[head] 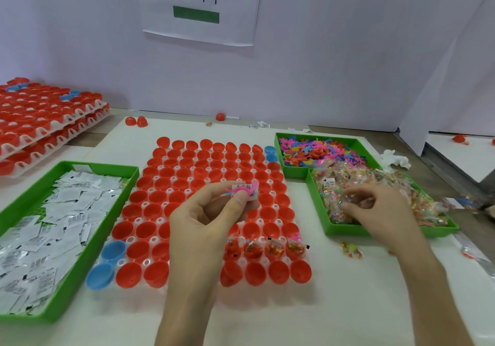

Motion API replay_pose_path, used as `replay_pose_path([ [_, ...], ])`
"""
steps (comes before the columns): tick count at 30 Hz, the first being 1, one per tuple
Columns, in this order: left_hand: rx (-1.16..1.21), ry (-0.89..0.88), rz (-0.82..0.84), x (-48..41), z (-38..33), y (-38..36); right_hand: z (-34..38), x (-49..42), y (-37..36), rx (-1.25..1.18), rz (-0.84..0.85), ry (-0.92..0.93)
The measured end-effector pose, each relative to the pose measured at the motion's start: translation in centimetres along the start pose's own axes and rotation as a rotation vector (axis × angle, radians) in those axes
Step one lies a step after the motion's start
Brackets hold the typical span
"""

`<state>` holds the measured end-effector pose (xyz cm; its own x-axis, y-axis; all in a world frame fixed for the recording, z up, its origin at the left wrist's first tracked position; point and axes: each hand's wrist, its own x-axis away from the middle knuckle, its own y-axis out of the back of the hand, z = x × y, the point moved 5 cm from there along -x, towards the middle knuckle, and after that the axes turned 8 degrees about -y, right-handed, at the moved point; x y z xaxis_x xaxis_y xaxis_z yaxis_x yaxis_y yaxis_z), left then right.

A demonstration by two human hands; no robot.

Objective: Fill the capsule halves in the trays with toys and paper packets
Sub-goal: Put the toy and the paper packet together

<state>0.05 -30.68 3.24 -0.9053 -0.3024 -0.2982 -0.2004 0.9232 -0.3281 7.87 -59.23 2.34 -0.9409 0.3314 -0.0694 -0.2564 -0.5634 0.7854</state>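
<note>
only four capsule halves [265, 250], at the tray's [145, 205] five o'clock, are filled. a pink toy [242, 189] and paper packet [252, 195] are pinched by the left hand [209, 211], bagged toys [345, 211] by the right hand [380, 209] at three o'clock.

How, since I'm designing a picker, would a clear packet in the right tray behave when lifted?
Probably floppy and light: the clear packets lie crumpled in a heap. Their glossy film looks slippery, so one may slide from the right hand's grip.
</note>
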Motion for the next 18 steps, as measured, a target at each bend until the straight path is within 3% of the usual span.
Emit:
replay_pose_path([
  [12, 0.028, 0.051, -0.001, 0.4, 0.7, -0.3, 0.7, -0.2, 1.7, -0.275, -0.272, 0.108],
  [15, 0.045, 0.060, -0.001, 0.3, 0.6, -0.6, 1.5, 0.2, 2.0, -0.432, -0.222, 0.095],
  [18, 0.072, 0.064, 0.008, -0.1, 0.4, -1.2, 4.3, 2.5, 1.7, -0.706, -0.046, 0.210],
])
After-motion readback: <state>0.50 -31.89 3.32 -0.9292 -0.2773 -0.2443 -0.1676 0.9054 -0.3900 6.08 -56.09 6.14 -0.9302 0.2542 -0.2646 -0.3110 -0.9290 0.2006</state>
